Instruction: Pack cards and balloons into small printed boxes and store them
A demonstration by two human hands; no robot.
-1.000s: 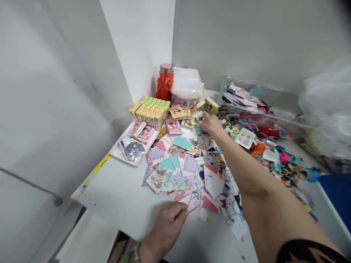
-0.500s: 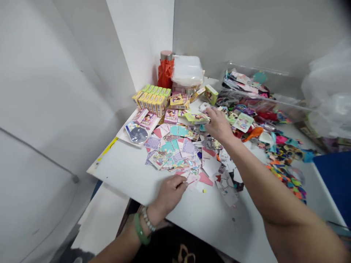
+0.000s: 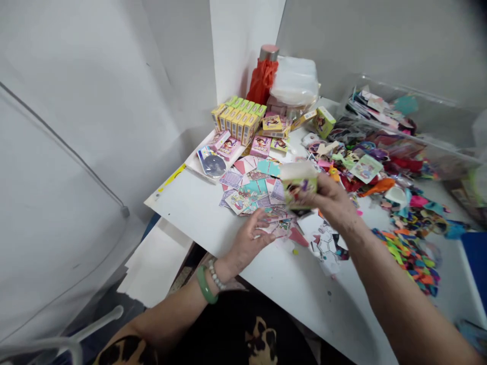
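L hand (image 3: pixel 250 238) loosely splayed, R hand (image 3: pixel 332 202) farther fwd, gripping.

A white surface (image 3: pixel 289 289) stands in the corner between a pale left wall (image 3: pixel 95 76) and a grey far wall (image 3: pixel 373 40); a dark cable (image 3: pixel 61 141) slants across the left.

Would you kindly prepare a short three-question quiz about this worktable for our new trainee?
1. True or false: the right hand holds a small box.

2. On which wrist is the green bangle worn? A. Right. B. Left. C. Neither.

3. Fill in the missing colour: the neatly lined-up boxes at the back show yellow and ____ .

Key: 1. True. 2. B. 3. Green.
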